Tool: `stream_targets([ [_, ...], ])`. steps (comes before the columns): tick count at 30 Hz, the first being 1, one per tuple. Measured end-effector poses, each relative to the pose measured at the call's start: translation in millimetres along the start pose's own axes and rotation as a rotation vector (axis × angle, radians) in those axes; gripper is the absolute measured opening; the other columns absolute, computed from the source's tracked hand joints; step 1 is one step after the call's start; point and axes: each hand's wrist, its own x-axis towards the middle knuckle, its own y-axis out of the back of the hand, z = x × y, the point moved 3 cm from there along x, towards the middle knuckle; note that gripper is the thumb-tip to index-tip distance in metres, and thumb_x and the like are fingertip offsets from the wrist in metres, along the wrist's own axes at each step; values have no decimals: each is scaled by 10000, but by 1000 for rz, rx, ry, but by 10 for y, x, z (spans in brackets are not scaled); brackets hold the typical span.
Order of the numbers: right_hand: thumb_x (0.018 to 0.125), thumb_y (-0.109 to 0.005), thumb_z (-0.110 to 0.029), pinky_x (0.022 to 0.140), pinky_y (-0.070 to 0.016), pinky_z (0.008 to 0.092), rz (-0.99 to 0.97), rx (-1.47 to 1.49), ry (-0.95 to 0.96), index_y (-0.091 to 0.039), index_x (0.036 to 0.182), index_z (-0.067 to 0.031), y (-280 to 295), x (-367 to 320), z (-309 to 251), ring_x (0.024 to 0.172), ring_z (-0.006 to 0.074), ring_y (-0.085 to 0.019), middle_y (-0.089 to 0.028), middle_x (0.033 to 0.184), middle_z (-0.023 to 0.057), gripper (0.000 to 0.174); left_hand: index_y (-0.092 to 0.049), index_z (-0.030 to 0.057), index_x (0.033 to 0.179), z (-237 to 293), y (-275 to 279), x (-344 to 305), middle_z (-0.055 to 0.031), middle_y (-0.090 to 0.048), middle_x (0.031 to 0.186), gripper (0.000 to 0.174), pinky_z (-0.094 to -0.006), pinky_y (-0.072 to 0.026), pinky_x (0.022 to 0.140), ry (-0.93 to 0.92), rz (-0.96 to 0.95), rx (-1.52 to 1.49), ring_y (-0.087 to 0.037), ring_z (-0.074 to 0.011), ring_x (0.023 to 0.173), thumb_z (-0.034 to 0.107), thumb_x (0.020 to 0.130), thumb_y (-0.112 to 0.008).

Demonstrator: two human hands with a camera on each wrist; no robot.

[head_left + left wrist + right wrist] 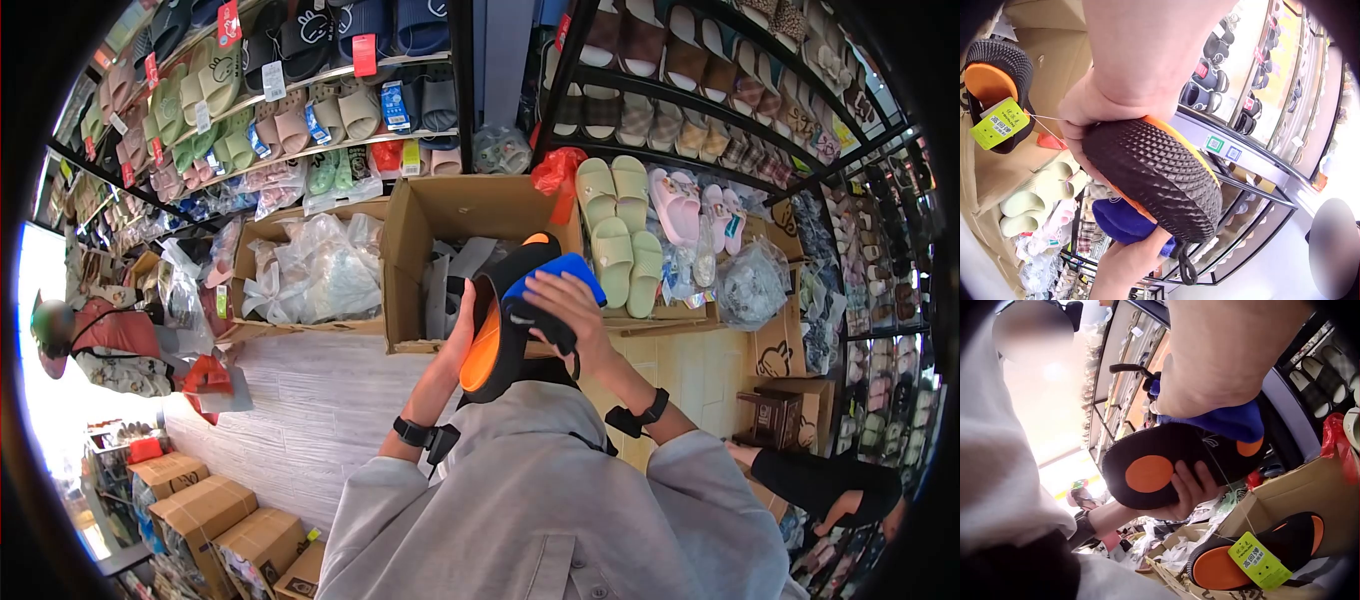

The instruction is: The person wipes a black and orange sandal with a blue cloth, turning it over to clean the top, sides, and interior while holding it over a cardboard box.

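Note:
My left hand [460, 335] grips a black and orange slipper [486, 350] by its edge. The left wrist view shows the slipper's dark, diamond-textured side [1154, 172]. My right hand [570, 310] holds a blue cloth pad [565, 272] with a black loop [1187, 265] against the slipper. In the right wrist view the pad [1229, 422] overlaps the slipper's black face, and the left fingers [1194, 481] wrap the lower edge. A matching slipper [1213, 565] with a yellow-green tag [1260, 559] is at the open carton, joined by a thin string.
The open cardboard carton [425, 310] stands in front. Another carton [350, 325] holds plastic-wrapped goods on the left. Light green slippers [612, 240] and pink ones [672, 205] lie to the right. Racks of slippers surround the aisle. One person [115, 345] is at left, another [815, 480] at right.

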Motion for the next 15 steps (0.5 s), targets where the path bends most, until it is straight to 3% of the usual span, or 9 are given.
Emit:
stream_targets([
  [5, 909, -845, -194, 1237, -405, 522, 41, -31, -55, -728, 1413, -62, 31, -17, -90, 1451, 321, -594, -680, 1509, 107, 533, -504, 112, 1623, -30, 33, 26, -110, -677, 1473, 958, -382, -649, 943, 34, -5, -7, -730, -224, 1222, 858, 1032, -391],
  [9, 934, -834, -294, 1237, -414, 524, -11, 58, -20, -717, 1435, -74, -21, -93, -310, 1464, 309, -579, -661, 1535, 96, 559, -417, 95, 1683, 9, -356, -84, -148, -549, 1631, 1050, -486, -465, 1238, 89, -87, -46, -583, -322, 1447, 896, 1007, -357],
  [15, 942, -824, -331, 1235, -416, 511, -136, 118, 112, -701, 1454, -98, 63, -187, -409, 1472, 311, -575, -648, 1546, 91, 577, -404, 94, 1687, -120, -315, 208, -161, -554, 1619, 1106, -514, -475, 1226, 170, -208, -128, -593, -338, 1431, 935, 969, -376],
])
